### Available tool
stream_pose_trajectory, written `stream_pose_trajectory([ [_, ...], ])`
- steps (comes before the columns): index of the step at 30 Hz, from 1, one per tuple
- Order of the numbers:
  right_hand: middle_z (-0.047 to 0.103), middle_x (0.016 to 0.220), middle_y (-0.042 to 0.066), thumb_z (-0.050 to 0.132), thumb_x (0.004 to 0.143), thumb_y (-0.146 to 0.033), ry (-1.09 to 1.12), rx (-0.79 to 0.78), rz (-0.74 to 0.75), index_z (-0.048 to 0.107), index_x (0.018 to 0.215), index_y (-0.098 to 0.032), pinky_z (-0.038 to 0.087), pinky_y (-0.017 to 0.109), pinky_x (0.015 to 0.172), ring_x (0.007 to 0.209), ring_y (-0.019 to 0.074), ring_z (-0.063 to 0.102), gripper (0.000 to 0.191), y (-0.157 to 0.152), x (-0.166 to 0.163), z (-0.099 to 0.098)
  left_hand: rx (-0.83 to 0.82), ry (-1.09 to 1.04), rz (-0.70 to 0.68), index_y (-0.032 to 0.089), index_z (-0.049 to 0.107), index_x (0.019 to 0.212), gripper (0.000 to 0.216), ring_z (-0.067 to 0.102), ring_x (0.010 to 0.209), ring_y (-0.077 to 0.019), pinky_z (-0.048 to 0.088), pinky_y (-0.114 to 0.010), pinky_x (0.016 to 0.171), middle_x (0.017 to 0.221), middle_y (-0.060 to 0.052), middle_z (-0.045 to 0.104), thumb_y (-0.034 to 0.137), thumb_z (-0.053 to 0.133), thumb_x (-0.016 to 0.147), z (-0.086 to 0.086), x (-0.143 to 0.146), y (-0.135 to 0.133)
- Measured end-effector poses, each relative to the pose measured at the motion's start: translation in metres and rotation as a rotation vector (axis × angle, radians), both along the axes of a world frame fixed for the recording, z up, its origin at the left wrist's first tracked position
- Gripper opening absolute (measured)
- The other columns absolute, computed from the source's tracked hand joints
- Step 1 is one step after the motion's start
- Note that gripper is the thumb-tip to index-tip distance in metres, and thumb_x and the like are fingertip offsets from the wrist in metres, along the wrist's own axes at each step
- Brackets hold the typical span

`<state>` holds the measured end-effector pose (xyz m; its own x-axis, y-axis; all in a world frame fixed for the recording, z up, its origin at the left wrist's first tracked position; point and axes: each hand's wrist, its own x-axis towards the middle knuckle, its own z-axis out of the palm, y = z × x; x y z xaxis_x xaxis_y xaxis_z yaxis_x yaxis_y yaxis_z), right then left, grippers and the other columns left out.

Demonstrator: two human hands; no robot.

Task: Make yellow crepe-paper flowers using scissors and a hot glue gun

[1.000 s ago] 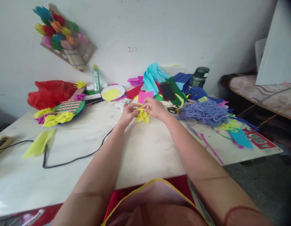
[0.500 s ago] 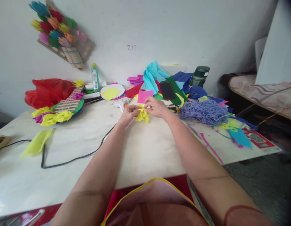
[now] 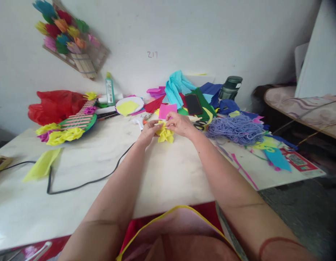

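Note:
A yellow paper flower (image 3: 165, 135) with pointed petals is held between my two hands, over the middle of the table. My left hand (image 3: 149, 132) is closed on its left edge, fingertips pressed to the paper. From the right, my right hand (image 3: 180, 125) pinches the flower's upper part between thumb and fingers. Just behind the hands lies a square of pink paper (image 3: 168, 110). A white and orange glue gun (image 3: 139, 122) lies beyond my left hand, and black-handled scissors (image 3: 200, 125) lie just right of my right hand.
A black cord (image 3: 83, 187) snakes across the left of the table, past a yellow paper strip (image 3: 42, 165). Farther back stand a decorated green craft piece (image 3: 78, 123), a glue bottle (image 3: 110, 90) and a dark jar (image 3: 231, 88). Purple yarn (image 3: 235, 128) is heaped at right, near a phone (image 3: 193, 104).
The yellow flower has turned a little, and its petals are more spread toward me. My right fingers have shifted slightly on it; both arms stay almost in place.

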<state>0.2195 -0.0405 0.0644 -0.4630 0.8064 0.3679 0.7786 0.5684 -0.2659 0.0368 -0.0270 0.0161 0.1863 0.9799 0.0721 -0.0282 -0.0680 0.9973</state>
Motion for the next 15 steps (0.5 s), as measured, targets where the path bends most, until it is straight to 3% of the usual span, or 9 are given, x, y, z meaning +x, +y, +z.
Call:
stream_pose_trajectory([
  [4,0.067,0.119,0.0,0.065,0.084,-0.022,-0.03,-0.003,0.018,0.077,0.088,-0.023,0.039,0.027,0.072,0.085,0.0145,0.062,0.013,-0.003,-0.002,0.002,-0.044,0.048,0.019,0.015,0.059,0.063,0.039,0.052,0.048,-0.0088,0.04,-0.018,0.042,0.055,0.001,0.056,0.047,0.081,0.054,0.002,0.003,0.0],
  [15,0.066,0.124,0.001,0.052,0.088,-0.022,-0.121,0.106,0.009,0.076,0.084,-0.023,0.038,0.029,0.068,0.082,0.0162,0.061,0.024,-0.01,-0.009,0.006,-0.104,0.027,0.233,0.017,0.054,0.052,0.024,0.048,0.044,-0.0098,0.039,-0.02,0.039,0.048,0.001,0.052,0.032,0.073,0.051,0.012,0.013,-0.002],
])
